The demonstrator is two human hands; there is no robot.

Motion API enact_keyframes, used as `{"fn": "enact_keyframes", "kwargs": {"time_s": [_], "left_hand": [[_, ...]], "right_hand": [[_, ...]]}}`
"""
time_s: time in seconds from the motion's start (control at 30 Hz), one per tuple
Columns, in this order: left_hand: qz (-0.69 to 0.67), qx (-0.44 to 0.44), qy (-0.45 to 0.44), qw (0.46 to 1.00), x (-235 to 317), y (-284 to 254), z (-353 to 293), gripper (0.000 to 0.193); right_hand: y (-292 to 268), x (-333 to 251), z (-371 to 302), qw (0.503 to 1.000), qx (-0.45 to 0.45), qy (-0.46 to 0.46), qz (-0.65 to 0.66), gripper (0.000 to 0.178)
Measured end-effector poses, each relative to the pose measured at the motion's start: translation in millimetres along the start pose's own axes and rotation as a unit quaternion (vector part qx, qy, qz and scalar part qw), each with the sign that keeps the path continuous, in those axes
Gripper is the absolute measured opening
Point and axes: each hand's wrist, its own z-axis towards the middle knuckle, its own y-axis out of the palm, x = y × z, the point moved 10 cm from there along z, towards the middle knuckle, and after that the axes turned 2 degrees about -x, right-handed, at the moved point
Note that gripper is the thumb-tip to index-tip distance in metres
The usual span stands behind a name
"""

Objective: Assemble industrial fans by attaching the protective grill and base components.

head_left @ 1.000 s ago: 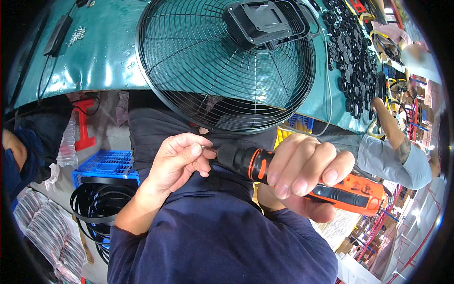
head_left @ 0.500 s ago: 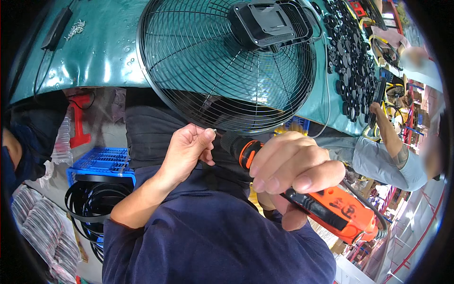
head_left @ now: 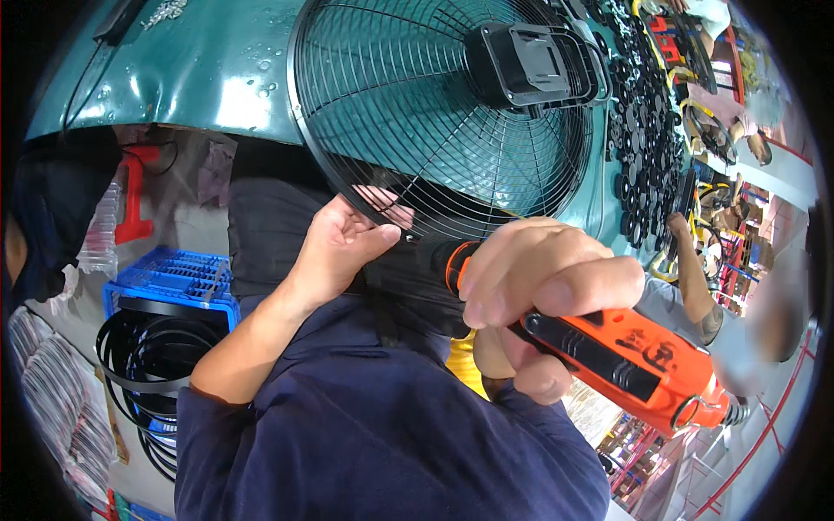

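Observation:
A round black wire fan guard (head_left: 382, 148) with a black motor housing (head_left: 530, 65) at its centre leans over the table's near edge. My left hand (head_left: 343, 239) is closed on the guard's lower rim, its fingers seen through the wires and the thumb in front. Beside the thumb tip is a small screw (head_left: 408, 237). My right hand (head_left: 543, 278) wraps round an orange and black electric screwdriver (head_left: 638, 360), whose dark front end points at the screw. Whether its tip touches the screw I cannot tell.
A green-covered table (head_left: 200, 78) carries a pile of screws (head_left: 165, 12) and many black round parts (head_left: 647, 148). At lower left, black hoops (head_left: 143, 356) lie by a blue crate (head_left: 174, 282). A co-worker's arm (head_left: 691, 260) reaches in from the right.
My left hand has come up against the guard's rim, its fingers now behind the wires. The screwdriver's front end has come closer to the screw. In the picture the guard has shifted right.

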Motion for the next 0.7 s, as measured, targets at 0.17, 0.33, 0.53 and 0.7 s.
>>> {"fn": "enact_keyframes", "kwargs": {"time_s": [0.17,0.33,0.53,0.7], "left_hand": [[-0.024,-0.040,0.006,0.999,1,5,4,0.025],[-0.066,-0.059,0.037,0.995,1,9,6,0.022],[-0.037,-0.034,0.057,0.997,-7,7,7,0.036],[-0.018,-0.021,0.061,0.998,-4,6,5,0.039]], "right_hand": [[9,10,9,0.999,-0.023,0.029,-0.034,0.046],[2,18,3,0.994,0.087,0.059,0.030,0.042],[3,18,3,0.996,0.061,0.058,0.036,0.040],[4,22,5,0.995,0.044,0.057,0.064,0.035]]}}
